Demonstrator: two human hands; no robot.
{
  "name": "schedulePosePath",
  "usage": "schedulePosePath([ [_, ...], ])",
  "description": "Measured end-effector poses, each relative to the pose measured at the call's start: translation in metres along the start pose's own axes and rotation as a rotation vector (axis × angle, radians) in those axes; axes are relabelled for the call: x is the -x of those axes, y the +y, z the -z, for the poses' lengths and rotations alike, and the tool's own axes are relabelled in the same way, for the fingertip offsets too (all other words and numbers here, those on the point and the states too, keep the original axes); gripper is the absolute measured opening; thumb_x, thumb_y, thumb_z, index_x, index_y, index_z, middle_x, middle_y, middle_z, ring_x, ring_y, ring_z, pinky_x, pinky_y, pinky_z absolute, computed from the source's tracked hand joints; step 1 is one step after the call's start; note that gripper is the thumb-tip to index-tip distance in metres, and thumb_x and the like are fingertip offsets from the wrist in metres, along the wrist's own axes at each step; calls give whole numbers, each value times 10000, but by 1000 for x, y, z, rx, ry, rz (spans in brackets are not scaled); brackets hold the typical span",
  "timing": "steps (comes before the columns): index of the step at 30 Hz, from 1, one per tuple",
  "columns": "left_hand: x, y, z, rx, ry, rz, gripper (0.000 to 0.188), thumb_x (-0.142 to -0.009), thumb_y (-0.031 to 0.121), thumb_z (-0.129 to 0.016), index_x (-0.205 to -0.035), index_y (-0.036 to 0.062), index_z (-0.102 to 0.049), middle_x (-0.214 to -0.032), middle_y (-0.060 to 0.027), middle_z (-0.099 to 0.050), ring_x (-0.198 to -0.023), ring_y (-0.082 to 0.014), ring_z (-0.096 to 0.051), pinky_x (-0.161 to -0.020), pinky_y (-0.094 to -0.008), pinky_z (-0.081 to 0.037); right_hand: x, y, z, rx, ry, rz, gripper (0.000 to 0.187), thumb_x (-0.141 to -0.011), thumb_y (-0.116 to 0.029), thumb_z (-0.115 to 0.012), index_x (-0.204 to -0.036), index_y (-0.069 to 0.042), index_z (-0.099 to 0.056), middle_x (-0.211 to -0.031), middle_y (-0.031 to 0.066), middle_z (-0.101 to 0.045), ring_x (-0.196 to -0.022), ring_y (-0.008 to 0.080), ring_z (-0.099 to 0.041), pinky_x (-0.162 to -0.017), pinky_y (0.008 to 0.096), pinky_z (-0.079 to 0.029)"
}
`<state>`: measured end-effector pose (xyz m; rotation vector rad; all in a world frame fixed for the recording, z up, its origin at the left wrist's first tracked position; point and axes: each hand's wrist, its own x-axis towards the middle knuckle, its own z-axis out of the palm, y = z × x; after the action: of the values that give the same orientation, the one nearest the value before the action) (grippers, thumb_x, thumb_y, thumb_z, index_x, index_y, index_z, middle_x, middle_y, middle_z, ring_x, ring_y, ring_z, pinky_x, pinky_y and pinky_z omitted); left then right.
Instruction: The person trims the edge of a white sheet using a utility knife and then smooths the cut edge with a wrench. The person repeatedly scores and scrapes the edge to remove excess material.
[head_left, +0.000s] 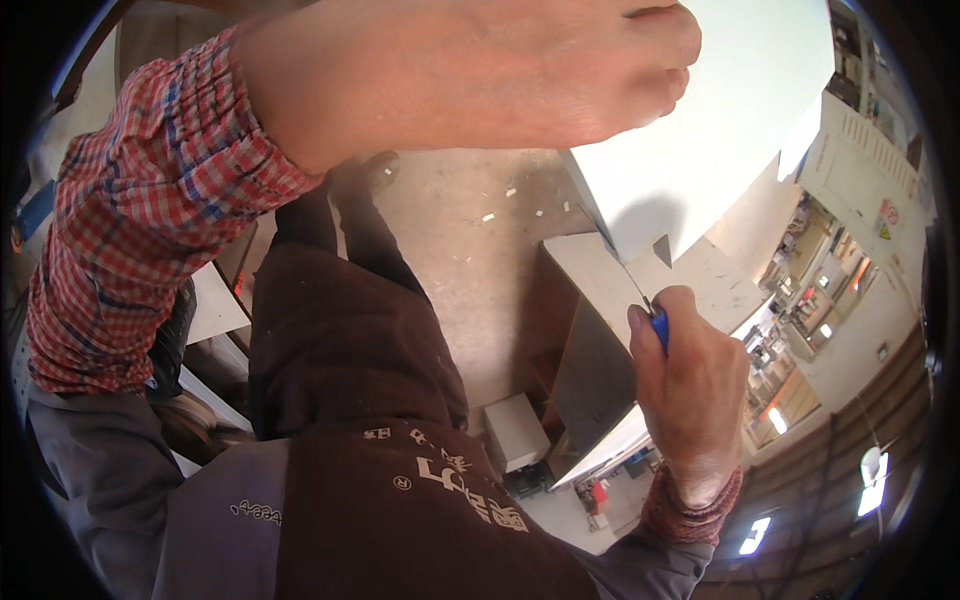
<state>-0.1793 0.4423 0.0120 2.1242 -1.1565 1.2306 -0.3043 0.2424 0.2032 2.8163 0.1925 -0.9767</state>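
My right hand is closed round a blue-handled knife. The knife's thin tip points up and left, to the near corner of a large white panel. A small dark triangular mark shows on the panel close to that corner. High in the view, my left hand comes in from the left, close to the camera, with its fingers curled over the panel. What those fingers hold, if anything, is hidden beneath the hand.
Below the panel stands a pale-topped table or cabinet with a dark side. A light box is on the floor beside it. White scraps litter the floor. A pale metal cabinet and shelving are at the right.
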Motion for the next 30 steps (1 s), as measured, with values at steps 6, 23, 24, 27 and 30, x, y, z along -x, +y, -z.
schedulePosePath([
  [6,3,-1,-12,-33,77,-32,246,-899,214,-719,-1015,0,-758,-1021,-99,-718,-1060,-253,-631,-921,-348,-542,-2,2,-7,52,20,-3,230,-969,-185,-724,-909,-49,-548,-745,175,-659,-645,432,-657,-554,485,-507],
  [23,2,-1,3,48,31,-3,252,-919,208,-687,-1047,1,-753,-1065,-113,-703,-1140,-290,-619,-987,-401,-516,-3,9,-66,-147,-48,156,219,-995,-204,-690,-912,-48,-560,-681,156,-663,-570,370,-673,-494,457,-521],
  [24,0,1,0,71,-44,3,253,-919,202,-687,-1086,20,-743,-1117,-115,-694,-1178,-300,-612,-1016,-418,-510,4,12,-76,-192,-64,115,237,-982,-225,-708,-910,-48,-567,-684,167,-659,-597,392,-673,-514,470,-522],
  [27,-24,10,32,90,-481,42,380,-900,192,-705,-1274,120,-700,-1367,-107,-652,-1352,-330,-581,-1142,-486,-486,15,32,-93,-461,-118,78,209,-987,-214,-718,-995,-34,-612,-698,221,-642,-648,462,-650,-577,494,-509],
  [30,-30,11,29,36,-436,22,322,-939,177,-666,-1252,114,-706,-1354,-107,-663,-1315,-335,-611,-1100,-503,-513,36,56,-133,-823,-2,-104,186,-975,-172,-717,-986,-22,-608,-637,155,-589,-557,322,-620,-554,403,-491],
])
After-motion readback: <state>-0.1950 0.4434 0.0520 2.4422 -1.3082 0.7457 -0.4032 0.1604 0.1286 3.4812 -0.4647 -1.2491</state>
